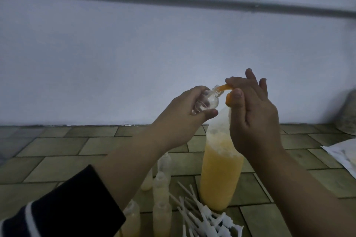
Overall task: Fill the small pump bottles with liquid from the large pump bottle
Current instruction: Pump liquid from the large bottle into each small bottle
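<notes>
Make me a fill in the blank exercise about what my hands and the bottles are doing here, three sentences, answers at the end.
1. The left hand holds a small clear bottle tilted so that its mouth meets the orange ____.
2. The liquid in the large bottle is ____ in colour.
3. The loose white pump tops lie on the tiled ____.

Missing words: spout; yellow-orange; floor

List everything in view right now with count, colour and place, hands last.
large pump bottle: one, clear with orange liquid, standing centre on the tiled floor
orange spout: one, tip at the small bottle's mouth
small clear bottle: one, tilted, in the left hand
small filled bottles: about five, yellowish, lower centre-left
white pump tops: a pile, lower centre
white packet: one, right edge
pipe: one, grey, along the wall
left hand: holds the small bottle
right hand: on the pump head
</notes>
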The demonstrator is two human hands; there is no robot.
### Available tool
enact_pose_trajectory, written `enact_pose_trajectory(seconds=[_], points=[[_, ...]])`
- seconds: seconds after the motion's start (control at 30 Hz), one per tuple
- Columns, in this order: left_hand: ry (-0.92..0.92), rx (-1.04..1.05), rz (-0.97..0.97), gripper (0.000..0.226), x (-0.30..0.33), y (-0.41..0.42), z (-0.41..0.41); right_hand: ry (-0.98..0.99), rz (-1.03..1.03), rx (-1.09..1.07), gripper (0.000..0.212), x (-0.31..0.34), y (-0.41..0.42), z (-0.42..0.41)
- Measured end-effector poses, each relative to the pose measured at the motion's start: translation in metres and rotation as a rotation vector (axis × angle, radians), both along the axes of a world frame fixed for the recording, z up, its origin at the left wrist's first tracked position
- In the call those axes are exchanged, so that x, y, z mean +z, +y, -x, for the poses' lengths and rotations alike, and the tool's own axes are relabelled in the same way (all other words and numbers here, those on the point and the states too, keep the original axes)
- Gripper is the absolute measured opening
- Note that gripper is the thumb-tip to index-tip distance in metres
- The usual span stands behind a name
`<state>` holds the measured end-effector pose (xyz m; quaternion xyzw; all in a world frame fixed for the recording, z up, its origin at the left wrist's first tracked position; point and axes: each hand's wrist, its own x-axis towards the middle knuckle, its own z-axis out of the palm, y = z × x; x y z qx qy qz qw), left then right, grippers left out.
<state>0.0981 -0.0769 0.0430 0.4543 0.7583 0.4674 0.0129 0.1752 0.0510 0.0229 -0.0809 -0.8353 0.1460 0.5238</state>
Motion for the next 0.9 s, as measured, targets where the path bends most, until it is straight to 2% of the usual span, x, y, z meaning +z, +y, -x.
enact_pose_trajectory(seconds=[0.17,0.5,0.73,0.9], points=[[0.011,0.033,-0.051,0.041,0.012,-0.006,0.002,-0.064,-0.064,0.02,0.061,0.023,-0.005,-0.002],[0.004,-0.005,-0.021,0.044,0.008,-0.001,-0.001,-0.001,-0.027,-0.031,0.055,0.008,-0.001,-0.002],[0.081,0.024,-0.027,0.044,0.021,-0.002,0.001,-0.078,-0.154,-0.055,0.067,0.02,0.002,-0.009],[0.085,0.021,-0.025,0.044,0.019,0.002,0.0,-0.019,-0.091,-0.039,0.058,0.018,0.004,-0.007]])
